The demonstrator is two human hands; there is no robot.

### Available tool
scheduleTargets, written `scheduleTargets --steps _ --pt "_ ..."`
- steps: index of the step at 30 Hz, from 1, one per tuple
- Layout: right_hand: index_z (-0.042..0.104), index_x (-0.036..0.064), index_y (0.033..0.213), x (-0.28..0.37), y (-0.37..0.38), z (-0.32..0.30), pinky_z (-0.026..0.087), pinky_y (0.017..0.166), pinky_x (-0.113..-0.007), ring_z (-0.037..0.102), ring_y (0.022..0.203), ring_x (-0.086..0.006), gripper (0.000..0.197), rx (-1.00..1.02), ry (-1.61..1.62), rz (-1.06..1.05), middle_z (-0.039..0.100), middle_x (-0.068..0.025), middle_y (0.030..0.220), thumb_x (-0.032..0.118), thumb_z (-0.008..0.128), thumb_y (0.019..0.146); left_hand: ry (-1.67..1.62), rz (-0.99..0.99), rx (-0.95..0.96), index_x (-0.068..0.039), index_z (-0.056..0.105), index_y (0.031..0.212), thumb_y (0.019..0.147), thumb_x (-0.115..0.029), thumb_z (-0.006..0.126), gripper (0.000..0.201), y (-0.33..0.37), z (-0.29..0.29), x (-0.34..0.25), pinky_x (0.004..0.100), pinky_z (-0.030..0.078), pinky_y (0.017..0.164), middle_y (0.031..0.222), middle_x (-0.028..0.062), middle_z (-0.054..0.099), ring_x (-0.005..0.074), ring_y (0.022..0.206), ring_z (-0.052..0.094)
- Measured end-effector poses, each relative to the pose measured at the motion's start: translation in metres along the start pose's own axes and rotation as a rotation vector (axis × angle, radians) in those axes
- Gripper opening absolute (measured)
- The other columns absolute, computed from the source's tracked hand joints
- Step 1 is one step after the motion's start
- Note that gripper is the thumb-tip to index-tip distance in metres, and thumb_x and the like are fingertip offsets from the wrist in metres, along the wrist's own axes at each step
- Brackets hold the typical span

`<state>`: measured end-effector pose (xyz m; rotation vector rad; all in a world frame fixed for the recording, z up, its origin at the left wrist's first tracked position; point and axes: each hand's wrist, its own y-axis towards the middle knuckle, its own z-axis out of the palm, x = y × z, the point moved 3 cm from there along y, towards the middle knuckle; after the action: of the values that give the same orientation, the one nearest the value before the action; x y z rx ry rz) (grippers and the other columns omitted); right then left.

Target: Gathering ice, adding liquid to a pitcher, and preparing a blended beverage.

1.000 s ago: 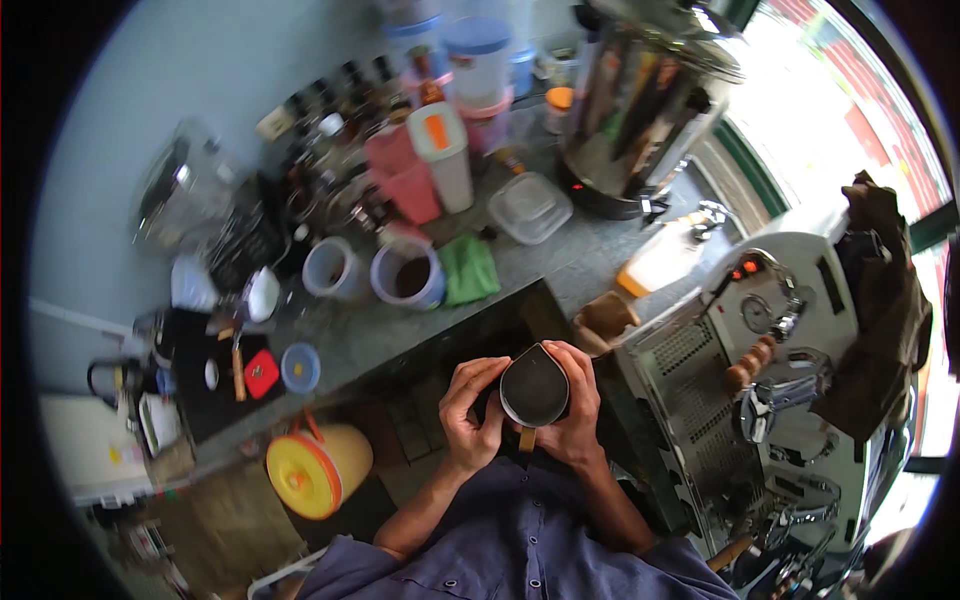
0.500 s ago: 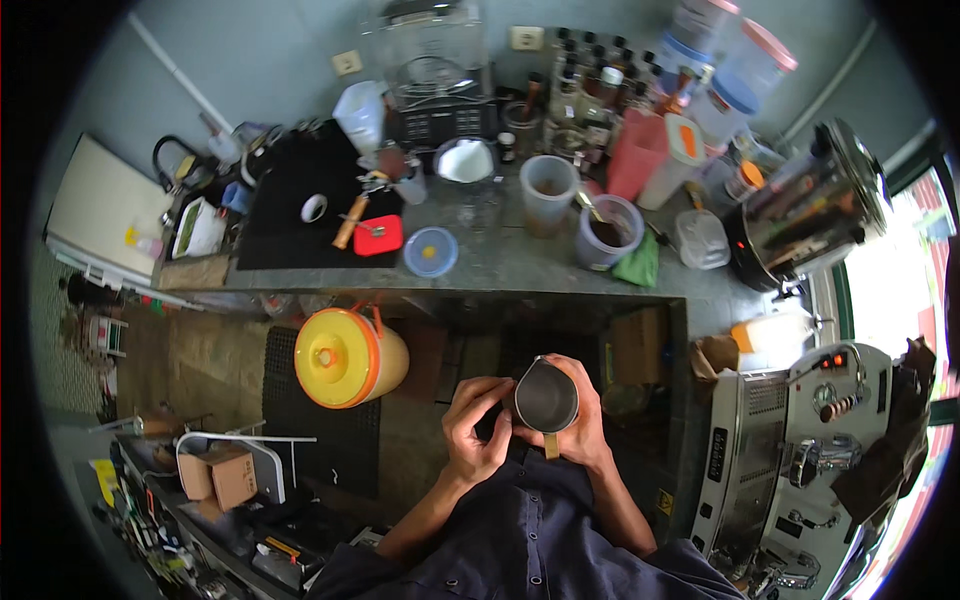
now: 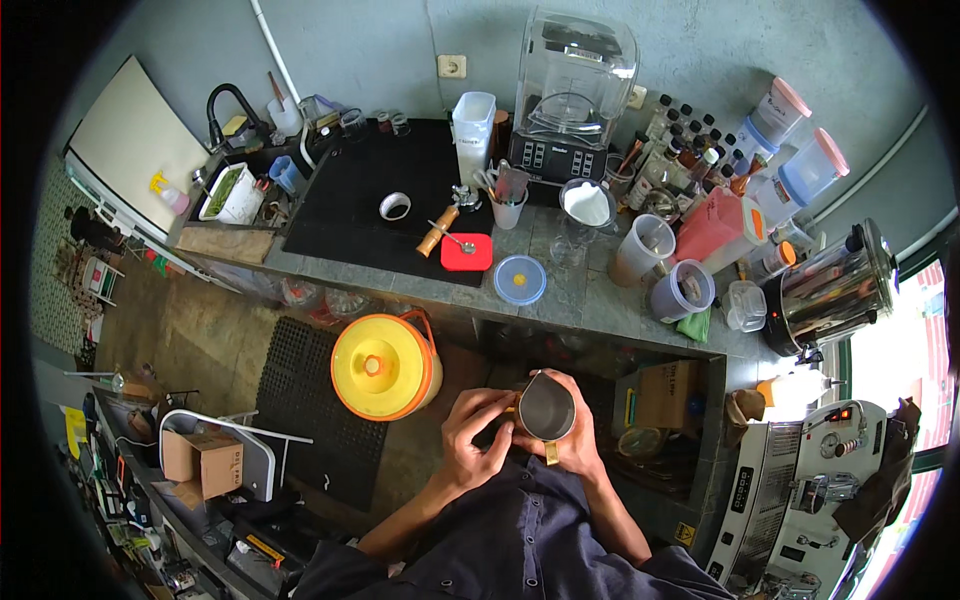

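A grey metal milk pitcher (image 3: 547, 410) with a brass-coloured handle is held in front of my dark buttoned shirt. It is tipped so that I look down into its bowl, which shows no contents. My right hand (image 3: 582, 430) wraps round the pitcher's right side. From the left, my left hand (image 3: 472, 432) is closed with bent fingers, thumb and fingertips against the pitcher's wall. A dark gap shows between that thumb and forefinger, and the far side of the grip is hidden.
A yellow drum-shaped cooler (image 3: 378, 368) stands on the floor ahead to the left. Along the counter (image 3: 400, 285) lie a red lid (image 3: 467, 252), a blue-rimmed round lid (image 3: 520, 280), plastic tubs and a blender (image 3: 565, 110). An espresso machine (image 3: 790, 500) is close on my right.
The view has shifted, showing more of the counter and wall; the counter items and cooler appear farther right. Both hands keep their grip on the pitcher in nearly the same place.
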<state>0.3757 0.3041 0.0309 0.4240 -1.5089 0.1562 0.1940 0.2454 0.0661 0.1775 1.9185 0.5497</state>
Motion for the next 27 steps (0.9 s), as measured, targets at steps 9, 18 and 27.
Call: scheduleTargets --steps 9,18,27 --pt "0.052 -0.0012 0.145 -0.039 0.016 -0.028 0.05 0.109 -0.038 0.062 0.126 -0.0196 0.095 -0.092 -0.036 0.145 0.062 -0.0111 0.136 0.022 0.102 0.067 -0.03 -0.1 0.116 0.002 0.07 0.13 0.091 -0.005 0.074 0.04 0.03 0.035 0.039 0.0424 0.057 0.1 0.127 0.0172 0.071 0.0336 0.117 0.069" --pt "0.053 -0.0022 0.148 -0.101 0.078 -0.116 0.045 0.119 -0.048 0.055 0.143 -0.0406 0.097 -0.171 -0.463 0.026 0.056 -0.0236 0.153 0.02 0.098 0.065 -0.044 -0.165 0.256 0.006 0.058 0.143 0.095 -0.01 0.073 0.053 0.081 0.139 0.104 0.0466 0.05 0.112 0.142 0.0254 0.064 0.042 0.131 0.062" --pt "0.049 0.002 0.152 -0.142 0.144 -0.168 0.042 0.122 -0.051 0.042 0.153 -0.0407 0.101 -0.049 -0.492 0.064 0.055 -0.0203 0.156 0.023 0.099 0.067 0.065 -0.236 0.211 0.004 0.059 0.145 0.095 -0.012 0.075 0.055 0.128 0.189 0.139 0.0465 0.051 0.11 0.141 0.0254 0.065 0.0418 0.131 0.063"
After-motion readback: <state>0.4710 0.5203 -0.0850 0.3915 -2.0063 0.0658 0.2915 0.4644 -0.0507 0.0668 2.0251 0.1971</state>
